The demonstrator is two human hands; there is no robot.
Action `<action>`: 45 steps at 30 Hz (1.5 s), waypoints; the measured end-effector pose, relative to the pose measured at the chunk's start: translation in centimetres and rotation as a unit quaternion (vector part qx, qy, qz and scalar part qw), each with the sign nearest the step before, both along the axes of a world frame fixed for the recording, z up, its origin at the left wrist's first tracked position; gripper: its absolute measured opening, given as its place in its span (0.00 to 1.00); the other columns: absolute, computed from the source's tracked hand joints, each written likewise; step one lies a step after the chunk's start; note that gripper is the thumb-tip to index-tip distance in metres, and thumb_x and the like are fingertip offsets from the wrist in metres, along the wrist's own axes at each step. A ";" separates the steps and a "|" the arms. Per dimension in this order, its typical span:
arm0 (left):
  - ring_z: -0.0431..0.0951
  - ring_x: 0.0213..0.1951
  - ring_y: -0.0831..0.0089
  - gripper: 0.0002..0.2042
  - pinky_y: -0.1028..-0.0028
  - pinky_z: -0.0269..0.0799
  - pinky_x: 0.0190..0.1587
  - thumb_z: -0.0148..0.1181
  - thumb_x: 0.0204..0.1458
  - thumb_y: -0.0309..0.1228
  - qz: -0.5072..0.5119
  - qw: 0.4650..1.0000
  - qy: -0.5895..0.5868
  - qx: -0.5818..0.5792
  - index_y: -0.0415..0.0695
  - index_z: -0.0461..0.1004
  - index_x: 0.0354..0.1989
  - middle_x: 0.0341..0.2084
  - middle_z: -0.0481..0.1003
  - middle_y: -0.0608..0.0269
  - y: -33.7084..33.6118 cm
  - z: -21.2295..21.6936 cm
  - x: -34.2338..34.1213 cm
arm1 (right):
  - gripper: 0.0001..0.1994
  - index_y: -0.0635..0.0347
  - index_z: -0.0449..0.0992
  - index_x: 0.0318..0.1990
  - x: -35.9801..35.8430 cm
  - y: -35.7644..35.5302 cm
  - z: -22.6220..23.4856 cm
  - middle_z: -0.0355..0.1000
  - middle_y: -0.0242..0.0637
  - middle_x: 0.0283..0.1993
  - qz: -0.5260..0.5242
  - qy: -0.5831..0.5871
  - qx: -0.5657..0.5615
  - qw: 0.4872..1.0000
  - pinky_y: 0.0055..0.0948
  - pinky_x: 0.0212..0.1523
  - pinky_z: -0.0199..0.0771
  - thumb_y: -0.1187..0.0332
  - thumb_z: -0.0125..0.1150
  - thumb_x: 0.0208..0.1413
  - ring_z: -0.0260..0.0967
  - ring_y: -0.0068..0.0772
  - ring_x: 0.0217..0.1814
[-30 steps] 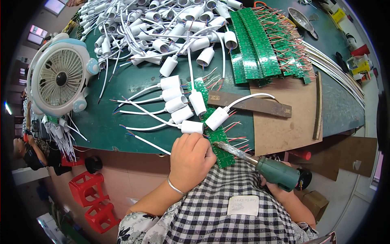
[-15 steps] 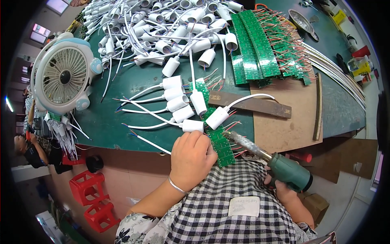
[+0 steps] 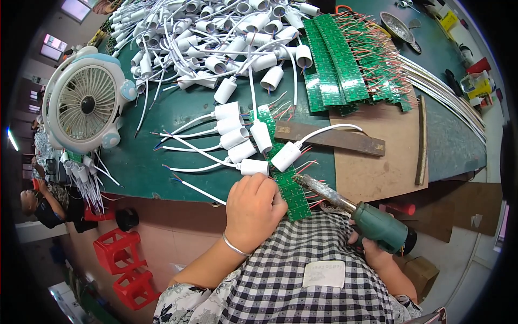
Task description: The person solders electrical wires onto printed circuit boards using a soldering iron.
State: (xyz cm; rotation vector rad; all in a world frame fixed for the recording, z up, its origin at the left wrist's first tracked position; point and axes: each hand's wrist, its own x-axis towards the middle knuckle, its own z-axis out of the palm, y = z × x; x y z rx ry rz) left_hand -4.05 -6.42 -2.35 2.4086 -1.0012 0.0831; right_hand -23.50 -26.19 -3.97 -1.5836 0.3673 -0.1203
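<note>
My left hand (image 3: pixel 253 208) is closed at the bench's near edge, beside a strip of green circuit boards (image 3: pixel 292 190). A white cable (image 3: pixel 198 190) runs under its fingers, and the lamp socket there is almost wholly hidden. In my right hand (image 3: pixel 375 254) is a soldering iron (image 3: pixel 382 225) with a thick green handle; its crusted tip touches or hovers just over the board strip. White lamp sockets (image 3: pixel 234 138) with cables lie in a row along the strip's left side. Another socket (image 3: pixel 286 156) leans across the strip, its cable over a dark metal bar (image 3: pixel 330 138).
A big heap of white lamp sockets (image 3: pixel 216 40) covers the back. Stacked green board panels (image 3: pixel 335 62) with red wires lie at right, beside brown board (image 3: pixel 372 173). A fan (image 3: pixel 86 102) stands at left. Red stools (image 3: pixel 120 251) and another person (image 3: pixel 51 202) are beyond the bench.
Almost nothing differs. The soldering iron has shifted very slightly left, its tip still at the board strip; my left hand holds its place.
</note>
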 end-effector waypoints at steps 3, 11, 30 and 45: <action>0.67 0.27 0.62 0.07 0.65 0.62 0.28 0.59 0.35 0.23 -0.001 1.000 0.001 -0.001 0.43 0.66 0.21 0.22 0.65 0.61 0.0 0.0 0.0 | 0.28 0.67 0.65 0.53 -0.1 0.3 -0.1 0.72 0.41 0.44 -0.021 0.005 0.013 1.000 0.25 0.35 0.71 0.51 0.57 0.55 0.70 0.28 0.28; 0.67 0.27 0.62 0.07 0.65 0.62 0.29 0.59 0.36 0.23 -0.004 1.000 -0.003 -0.002 0.43 0.66 0.21 0.22 0.65 0.61 -0.2 -0.2 0.1 | 0.29 0.67 0.63 0.55 0.2 0.3 0.0 0.72 0.43 0.45 -0.036 -0.017 0.012 0.999 0.26 0.32 0.71 0.52 0.59 0.54 0.69 0.29 0.27; 0.73 0.36 0.62 0.03 0.62 0.63 0.37 0.55 0.45 0.32 -0.248 0.828 -0.003 -0.503 0.49 0.73 0.24 0.31 0.78 0.69 0.5 8.8 0.5 | 0.26 0.68 0.63 0.53 2.0 -1.0 0.5 0.69 0.46 0.44 -0.212 -0.092 0.095 0.968 0.23 0.24 0.70 0.57 0.58 0.53 0.68 0.30 0.26; 0.74 0.29 0.61 0.03 0.66 0.69 0.34 0.52 0.48 0.25 -0.578 0.749 0.020 -0.323 0.44 0.73 0.29 0.31 0.76 0.62 -6.5 11.7 15.9 | 0.26 0.66 0.59 0.57 3.4 -2.3 -0.2 0.68 0.48 0.44 -0.241 -0.140 0.106 0.954 0.24 0.24 0.70 0.60 0.55 0.55 0.67 0.30 0.25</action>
